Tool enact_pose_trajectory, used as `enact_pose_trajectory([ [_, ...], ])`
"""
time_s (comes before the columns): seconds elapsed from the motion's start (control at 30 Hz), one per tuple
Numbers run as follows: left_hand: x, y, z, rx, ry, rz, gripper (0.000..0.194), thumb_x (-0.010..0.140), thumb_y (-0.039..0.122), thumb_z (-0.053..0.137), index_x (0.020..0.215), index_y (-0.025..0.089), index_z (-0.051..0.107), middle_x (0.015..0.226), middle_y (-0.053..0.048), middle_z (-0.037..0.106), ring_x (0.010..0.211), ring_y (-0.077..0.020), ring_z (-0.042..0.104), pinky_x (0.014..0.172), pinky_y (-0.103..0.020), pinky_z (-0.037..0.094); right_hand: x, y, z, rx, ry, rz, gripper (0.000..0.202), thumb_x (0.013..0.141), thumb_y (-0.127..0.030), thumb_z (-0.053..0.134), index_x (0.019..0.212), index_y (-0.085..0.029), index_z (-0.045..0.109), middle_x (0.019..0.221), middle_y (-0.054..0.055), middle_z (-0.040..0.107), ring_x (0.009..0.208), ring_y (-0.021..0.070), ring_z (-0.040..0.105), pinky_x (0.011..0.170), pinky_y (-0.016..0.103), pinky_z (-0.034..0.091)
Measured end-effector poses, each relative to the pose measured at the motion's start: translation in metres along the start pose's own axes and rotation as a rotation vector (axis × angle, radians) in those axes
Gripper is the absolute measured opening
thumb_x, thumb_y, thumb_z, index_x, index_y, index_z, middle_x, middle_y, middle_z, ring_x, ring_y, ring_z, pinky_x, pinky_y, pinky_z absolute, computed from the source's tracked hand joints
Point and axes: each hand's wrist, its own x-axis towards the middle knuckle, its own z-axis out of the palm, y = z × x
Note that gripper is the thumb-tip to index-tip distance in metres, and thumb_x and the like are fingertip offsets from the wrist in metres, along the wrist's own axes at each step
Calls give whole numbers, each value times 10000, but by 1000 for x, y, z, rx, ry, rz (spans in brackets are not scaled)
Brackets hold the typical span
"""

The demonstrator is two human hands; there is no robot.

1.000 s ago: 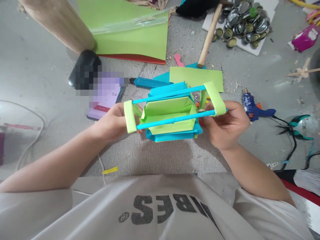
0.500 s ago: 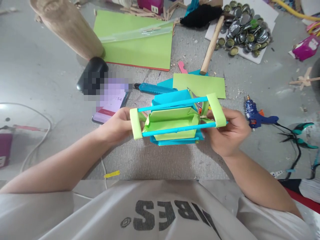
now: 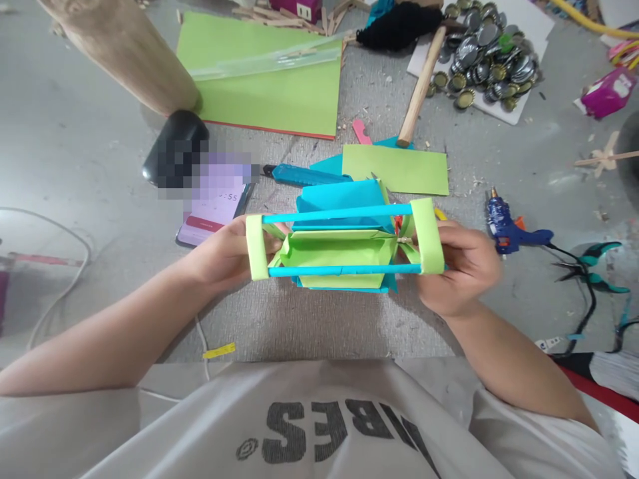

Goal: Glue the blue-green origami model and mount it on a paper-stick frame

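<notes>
Between my hands is a green and blue paper model (image 3: 339, 249), raised over the near part of the table. Two blue rods run across its top, joined at each end by a green paper band. My left hand (image 3: 227, 256) grips the model's left end, its fingertips partly behind the band. At the right end my right hand (image 3: 462, 266) is closed on the model, with its fingertips partly hidden by the other band. Green folded pleats and blue panels show between the rods.
Beyond the model lie a blue cutter (image 3: 309, 175), a green paper strip (image 3: 399, 169) and a hammer (image 3: 422, 90). To the left are a phone (image 3: 214, 206) and a wooden cylinder (image 3: 130, 53). Bottle caps (image 3: 492, 56) and a glue gun (image 3: 509, 223) lie to the right.
My left hand has shifted slightly left with the model's left end. The model has levelled, and its right band sits a little nearer to me. Both hands keep their grip.
</notes>
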Motion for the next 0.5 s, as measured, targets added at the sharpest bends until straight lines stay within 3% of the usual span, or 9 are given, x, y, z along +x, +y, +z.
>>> enact_pose_trajectory([
  [0.13, 0, 4, 6, 17, -11, -19, 470, 652, 552, 1100, 821, 171, 884, 798, -93, 847, 671, -257, 792, 610, -368, 694, -1, -2, 0, 47, 8, 22, 338, 991, -395, 914, 1313, -318, 845, 963, 49, 869, 815, 239, 841, 686, 399, 714],
  [0.27, -1, 8, 8, 39, -31, -47, 451, 659, 527, 1110, 771, 181, 843, 730, -78, 829, 613, -261, 784, 554, -358, 672, -2, -1, 1, 86, -1, -35, 353, 1004, -267, 881, 1348, -312, 821, 965, 35, 873, 825, 229, 858, 674, 362, 720],
  [0.37, -1, 9, 5, 49, 16, -61, 442, 627, 516, 1120, 751, 204, 832, 709, -54, 823, 586, -254, 776, 525, -351, 662, -2, 0, 0, 86, -37, -38, 401, 991, -192, 859, 1365, -324, 797, 985, 22, 875, 830, 218, 862, 650, 334, 705],
  [0.5, -2, 6, 1, 78, 116, -61, 456, 548, 501, 1138, 735, 214, 836, 692, -29, 804, 572, -209, 746, 518, -307, 640, 0, -3, -2, 172, -67, 40, 361, 1017, -234, 852, 1366, -315, 808, 983, 29, 870, 805, 189, 833, 656, 313, 699],
])
